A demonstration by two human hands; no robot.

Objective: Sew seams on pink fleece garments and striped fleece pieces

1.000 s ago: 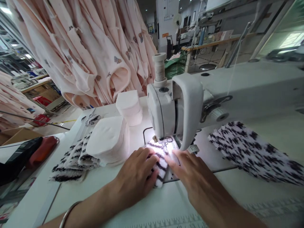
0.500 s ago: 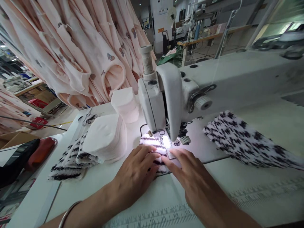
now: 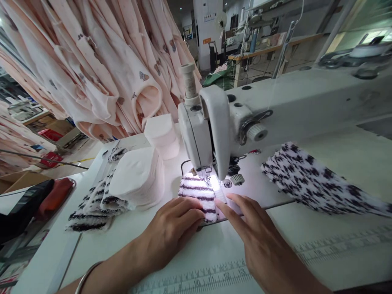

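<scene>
A small striped black-and-white fleece piece [image 3: 197,192] lies lit under the needle of the white sewing machine [image 3: 220,126]. My left hand [image 3: 171,230] rests flat on the table, its fingertips pressing the piece's near edge. My right hand [image 3: 254,237] lies flat just to the right, fingers pointing at the piece's right corner by the presser foot. Neither hand grips anything.
A stack of white padded pieces [image 3: 137,177] lies left of the needle, over striped fleece pieces [image 3: 92,204]. A second white stack [image 3: 162,132] stands behind. Spotted fleece [image 3: 312,179] lies to the right. Pink garments [image 3: 107,61] hang at the back left. A ruler strip [image 3: 208,279] runs along the table's front.
The striped piece has fed away from me under the presser foot. Both hands have slid back from it, so more of the piece shows beyond my fingertips.
</scene>
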